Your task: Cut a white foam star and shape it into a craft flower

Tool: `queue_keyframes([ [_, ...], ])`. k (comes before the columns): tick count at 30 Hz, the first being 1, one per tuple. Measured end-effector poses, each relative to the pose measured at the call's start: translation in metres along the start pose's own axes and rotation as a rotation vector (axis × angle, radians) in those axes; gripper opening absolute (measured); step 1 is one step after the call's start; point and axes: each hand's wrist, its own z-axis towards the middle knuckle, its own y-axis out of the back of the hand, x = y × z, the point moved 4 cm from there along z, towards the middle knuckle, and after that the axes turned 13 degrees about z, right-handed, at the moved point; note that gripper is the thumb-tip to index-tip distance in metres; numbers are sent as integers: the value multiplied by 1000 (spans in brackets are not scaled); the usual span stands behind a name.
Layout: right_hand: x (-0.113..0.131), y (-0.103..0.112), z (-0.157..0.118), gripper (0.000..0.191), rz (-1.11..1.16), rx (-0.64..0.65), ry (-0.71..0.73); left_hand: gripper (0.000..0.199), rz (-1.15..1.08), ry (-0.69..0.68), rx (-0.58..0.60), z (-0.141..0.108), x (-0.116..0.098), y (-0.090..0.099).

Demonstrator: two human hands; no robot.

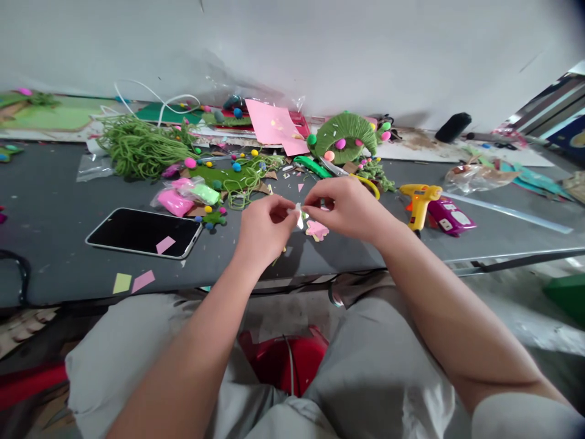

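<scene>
My left hand (267,227) and my right hand (345,206) meet over the front of the grey table (237,256). Between their pinched fingertips is a small white piece (300,217), too small to name its kind. Both hands are closed on it, thumbs against forefingers. Just below my right fingers lies a pink flower-shaped cutout (317,230) with a yellowish edge. A green-handled cutter (312,166) and scissors with a yellow handle (369,186) lie beyond my right hand.
On the left lie a phone (144,233) and green yarn (141,146). A green-wrapped wreath (345,135) and pink paper (276,125) are at the back. To the right stand a yellow glue gun (419,204), a purple packet (450,217) and a clear ruler (512,213).
</scene>
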Motion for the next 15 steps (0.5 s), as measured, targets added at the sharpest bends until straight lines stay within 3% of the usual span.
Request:
queue_keyframes([
  [6, 9, -6, -1, 16, 83, 63, 91, 19, -200, 15, -103, 5, 7, 0],
  [10, 9, -4, 0, 17, 120, 17, 137, 23, -509, 96, -185, 5, 5, 3],
  [15, 13, -1, -2, 23, 86, -42, 204, 26, -736, 137, -213, 5, 1, 6],
])
